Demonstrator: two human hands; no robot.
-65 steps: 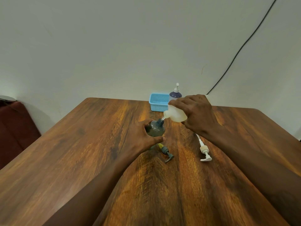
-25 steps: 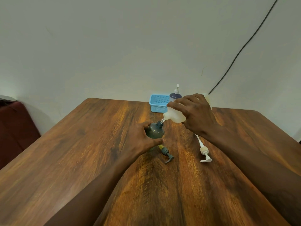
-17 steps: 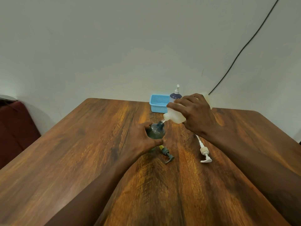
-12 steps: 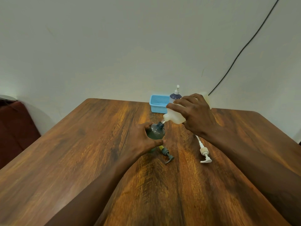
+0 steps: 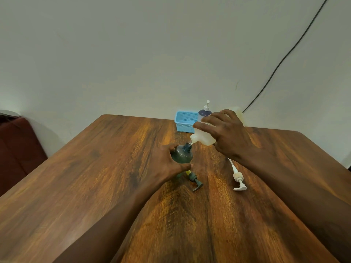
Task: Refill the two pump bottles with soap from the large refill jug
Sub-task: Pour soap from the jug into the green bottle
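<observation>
My left hand (image 5: 167, 164) grips a dark grey bottle (image 5: 182, 153) standing upright on the wooden table (image 5: 95, 177), its neck uncapped. My right hand (image 5: 227, 135) holds a whitish translucent refill jug (image 5: 202, 138) tilted down to the left, its mouth just above the grey bottle's neck, with a thin clear stream between them. A dark pump head (image 5: 194, 180) lies on the table just in front of the grey bottle. A white pump head with its tube (image 5: 238, 180) lies to the right, under my right forearm.
A light blue mesh basket (image 5: 185, 123) stands at the table's far edge by the wall. Beside it is a dark purple pump bottle (image 5: 205, 111) with a white pump. A black cable (image 5: 284, 57) runs up the wall. A dark red seat (image 5: 17, 149) is at left.
The jug has tipped a little more steeply over the grey bottle's neck. Both hands stay in nearly the same place.
</observation>
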